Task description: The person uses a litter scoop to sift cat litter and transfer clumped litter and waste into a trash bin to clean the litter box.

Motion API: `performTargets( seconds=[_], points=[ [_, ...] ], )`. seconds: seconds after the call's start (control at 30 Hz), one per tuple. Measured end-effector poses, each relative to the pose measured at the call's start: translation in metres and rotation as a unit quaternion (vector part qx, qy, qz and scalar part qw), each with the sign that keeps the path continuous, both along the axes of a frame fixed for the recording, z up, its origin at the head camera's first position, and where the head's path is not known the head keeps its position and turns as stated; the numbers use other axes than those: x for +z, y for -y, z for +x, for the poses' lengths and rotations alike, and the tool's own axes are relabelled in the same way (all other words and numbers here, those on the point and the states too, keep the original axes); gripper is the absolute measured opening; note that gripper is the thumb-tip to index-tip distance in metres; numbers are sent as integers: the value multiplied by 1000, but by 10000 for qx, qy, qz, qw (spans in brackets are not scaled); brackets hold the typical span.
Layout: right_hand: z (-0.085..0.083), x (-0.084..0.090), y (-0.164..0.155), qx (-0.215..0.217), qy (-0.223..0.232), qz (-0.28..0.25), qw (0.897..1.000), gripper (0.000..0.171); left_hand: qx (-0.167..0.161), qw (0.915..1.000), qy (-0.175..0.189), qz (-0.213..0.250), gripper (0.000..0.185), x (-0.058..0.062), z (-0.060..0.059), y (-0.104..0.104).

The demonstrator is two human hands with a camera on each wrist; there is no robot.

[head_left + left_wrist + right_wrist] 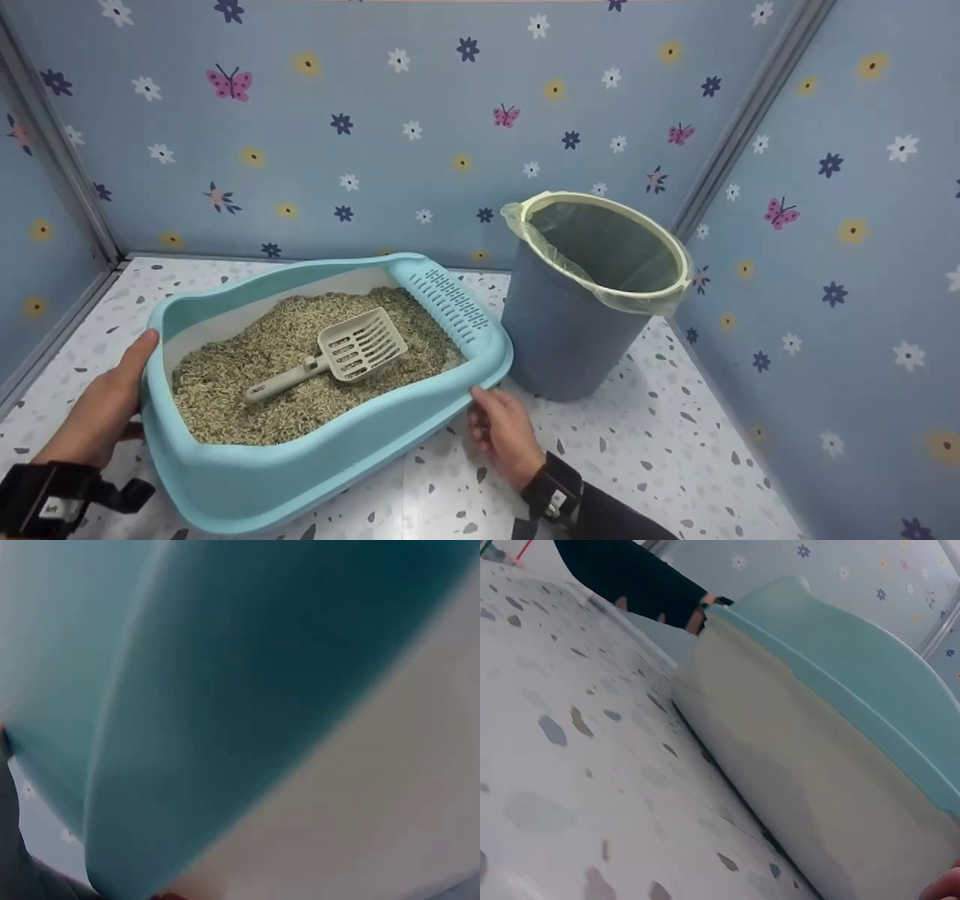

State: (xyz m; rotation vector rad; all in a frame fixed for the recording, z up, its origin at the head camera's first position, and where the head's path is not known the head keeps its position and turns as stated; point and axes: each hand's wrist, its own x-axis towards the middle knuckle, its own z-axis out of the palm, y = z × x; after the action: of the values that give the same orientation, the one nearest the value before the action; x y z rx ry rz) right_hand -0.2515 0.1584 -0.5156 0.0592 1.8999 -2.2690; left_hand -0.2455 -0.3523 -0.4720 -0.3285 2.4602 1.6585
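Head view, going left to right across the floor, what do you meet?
Left hand → litter box → scoop → right hand → bin

Light blue litter box [315, 457] on the speckled worktop [660, 450]
It's full of tan pellet litter [225, 382], with a beige slotted scoop [341, 354] lying flat on top, handle toward the near-left.

The light-blue litter tray [322, 457] looked like smooth, faintly glossy plastic, its beige granular litter [225, 382] coarse and matt. The blue-grey bin [559, 330] wore thin translucent film [540, 240]; the speckled floor [660, 450] was smooth.
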Motion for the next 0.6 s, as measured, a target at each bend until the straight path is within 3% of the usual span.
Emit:
performTargets(
  seconds=[0.2, 0.3, 0.43, 0.6],
  points=[
    [-27, 1, -23, -646, -147, 110, 9977, 40, -296, 9969, 691, 248, 107, 10, 37, -22],
    [-35, 3, -30, -781, -252, 169, 9965, 36, -502, 9949, 821, 308, 102, 13, 53, -34],
    [-36, 4, -32, -693, -308, 111, 9971, 32, -450, 9962, 654, 362, 89, 12, 58, -43],
    [-22, 3, -29, -486, -225, 93, 9985, 31, -298, 9991, 183, 244, 87, 4, 50, -34]
  ],
)
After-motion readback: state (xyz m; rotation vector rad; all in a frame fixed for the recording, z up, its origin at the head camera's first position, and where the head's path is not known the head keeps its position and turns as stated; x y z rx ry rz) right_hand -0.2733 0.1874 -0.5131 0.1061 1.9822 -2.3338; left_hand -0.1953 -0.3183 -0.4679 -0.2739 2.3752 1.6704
